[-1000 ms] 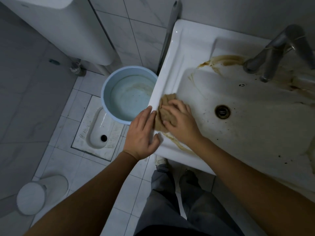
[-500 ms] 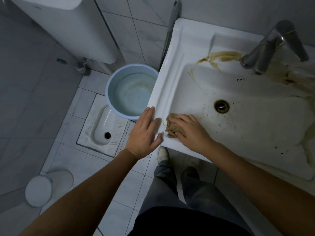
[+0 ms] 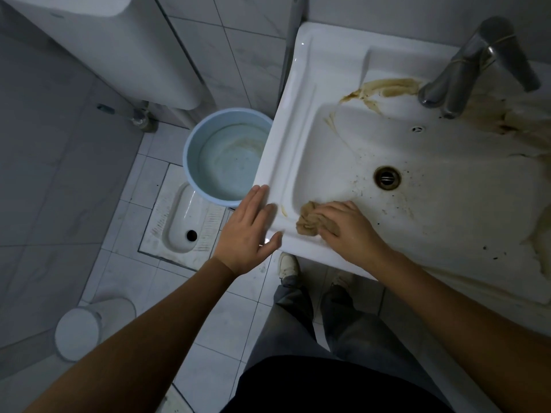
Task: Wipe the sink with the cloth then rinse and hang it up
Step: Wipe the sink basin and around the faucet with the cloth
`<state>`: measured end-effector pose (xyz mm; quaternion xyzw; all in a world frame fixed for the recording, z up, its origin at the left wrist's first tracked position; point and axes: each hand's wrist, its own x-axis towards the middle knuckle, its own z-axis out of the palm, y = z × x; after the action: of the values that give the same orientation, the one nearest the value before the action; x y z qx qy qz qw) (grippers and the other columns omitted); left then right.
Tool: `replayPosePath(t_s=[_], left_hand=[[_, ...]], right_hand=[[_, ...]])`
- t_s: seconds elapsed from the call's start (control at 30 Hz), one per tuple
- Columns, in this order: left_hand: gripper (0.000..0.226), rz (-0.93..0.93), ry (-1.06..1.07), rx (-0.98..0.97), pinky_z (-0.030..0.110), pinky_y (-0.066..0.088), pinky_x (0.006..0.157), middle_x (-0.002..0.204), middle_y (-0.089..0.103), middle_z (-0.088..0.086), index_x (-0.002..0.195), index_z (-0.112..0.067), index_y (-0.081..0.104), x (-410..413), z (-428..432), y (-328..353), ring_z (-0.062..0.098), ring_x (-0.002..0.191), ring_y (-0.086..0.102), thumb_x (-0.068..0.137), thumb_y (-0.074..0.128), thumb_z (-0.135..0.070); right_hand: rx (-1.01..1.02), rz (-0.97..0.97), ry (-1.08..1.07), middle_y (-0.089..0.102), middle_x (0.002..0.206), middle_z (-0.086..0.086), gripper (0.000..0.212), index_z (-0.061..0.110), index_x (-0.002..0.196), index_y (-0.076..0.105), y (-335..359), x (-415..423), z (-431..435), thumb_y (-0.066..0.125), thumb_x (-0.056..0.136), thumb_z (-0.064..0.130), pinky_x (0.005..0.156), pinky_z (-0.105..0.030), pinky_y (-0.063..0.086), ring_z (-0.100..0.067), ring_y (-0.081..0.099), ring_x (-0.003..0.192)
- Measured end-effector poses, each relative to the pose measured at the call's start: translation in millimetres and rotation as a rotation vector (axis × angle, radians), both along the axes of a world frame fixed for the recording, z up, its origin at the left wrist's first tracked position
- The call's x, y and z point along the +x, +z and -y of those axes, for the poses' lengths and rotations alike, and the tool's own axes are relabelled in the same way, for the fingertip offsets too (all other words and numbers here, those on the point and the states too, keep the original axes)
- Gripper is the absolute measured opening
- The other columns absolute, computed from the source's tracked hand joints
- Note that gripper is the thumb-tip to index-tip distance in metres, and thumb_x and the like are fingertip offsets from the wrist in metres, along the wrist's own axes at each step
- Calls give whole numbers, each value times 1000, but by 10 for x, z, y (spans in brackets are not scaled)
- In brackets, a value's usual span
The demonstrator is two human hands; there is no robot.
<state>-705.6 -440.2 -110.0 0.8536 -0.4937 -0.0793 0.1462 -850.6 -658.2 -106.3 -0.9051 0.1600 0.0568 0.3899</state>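
- Sink (image 3: pixel 301 120): glossy white, and there are brown smears streaking toward 1 o'clock, with dark specks scattered around the basin.
- Cloth (image 3: pixel 311 222): tan-brown, mottled and crumpled.
- Faucet (image 3: pixel 465 73): dull silver-grey.
- Bucket (image 3: pixel 208 144): pale blue, with a faint yellowish film inside.
- Floor (image 3: pixel 226 317): white tiles crossed by grey grout lines.
- Squat pan (image 3: pixel 182 228): white, with one black hole.
- Trousers (image 3: pixel 298 329): grey.

Right hand (image 3: pixel 348 231) and bunched cloth (image 3: pixel 313 222) sliding from the sink (image 3: pixel 301 138) left rim down to its front-left corner, left hand (image 3: pixel 247 231) shifting slightly along that corner edge.
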Motion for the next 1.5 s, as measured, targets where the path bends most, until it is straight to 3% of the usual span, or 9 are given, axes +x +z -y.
replayPosePath(t_s=[0.17,0.37,0.53,0.63,0.93,1.07,1.23,1.4,1.5], left_hand=[[67,-34,-19,-14,43,26,126,162,35,15,147,-5,46,50,1,61,28,155,24,96,62,-46],[59,14,-74,-16,46,30,123,160,38,17,137,-3,58,88,-48,110,29,154,27,97,59,-47],[62,36,-70,43,45,32,123,163,34,15,136,-6,58,82,-72,113,29,154,25,96,57,-54],[63,48,-63,51,46,32,123,163,34,15,137,-7,57,77,-65,124,30,154,26,96,57,-54],[62,54,-38,19,38,26,125,155,45,18,142,-5,54,77,7,161,32,148,37,95,59,-45],[68,74,-75,68,34,21,125,159,39,18,142,-6,53,99,-39,178,31,150,33,93,60,-52],[66,118,-62,123,52,30,122,156,41,20,139,-7,56,23,62,202,37,147,35,95,55,-57],[60,68,-143,76,53,27,122,154,46,19,134,-9,59,-174,385,96,35,146,39,97,50,-55],[54,42,-224,68,52,31,120,145,55,19,127,-10,63,-314,572,-15,34,139,48,99,47,-53]], right_hand=[[139,139,-174,63,125,3,48,22,134,57,158,627,-260,68,88,16,95,-27,44,-15,51,114],[2,203,-13,65,123,4,41,17,123,67,56,511,-497,66,83,27,101,-34,44,-21,53,114],[-50,81,125,61,131,10,48,22,130,64,102,-2,-181,62,86,41,102,-42,43,-18,47,123],[-44,-12,108,56,139,12,52,26,138,57,162,-180,0,47,94,51,104,-44,39,-14,41,130],[-29,83,136,58,140,5,46,17,133,61,99,444,-366,56,87,21,101,-46,45,-25,45,125],[22,65,200,63,131,7,42,22,132,63,99,334,-213,60,89,21,104,-41,42,-18,41,127],[41,-4,127,57,115,24,40,27,128,65,175,-250,179,63,88,22,95,-30,42,-5,40,111],[-73,-107,12,59,137,7,50,23,141,56,179,-964,510,57,92,33,103,-36,41,-14,44,121],[-125,-130,-38,57,141,7,50,24,142,55,178,-1111,461,51,93,32,106,-37,39,-19,45,126]])
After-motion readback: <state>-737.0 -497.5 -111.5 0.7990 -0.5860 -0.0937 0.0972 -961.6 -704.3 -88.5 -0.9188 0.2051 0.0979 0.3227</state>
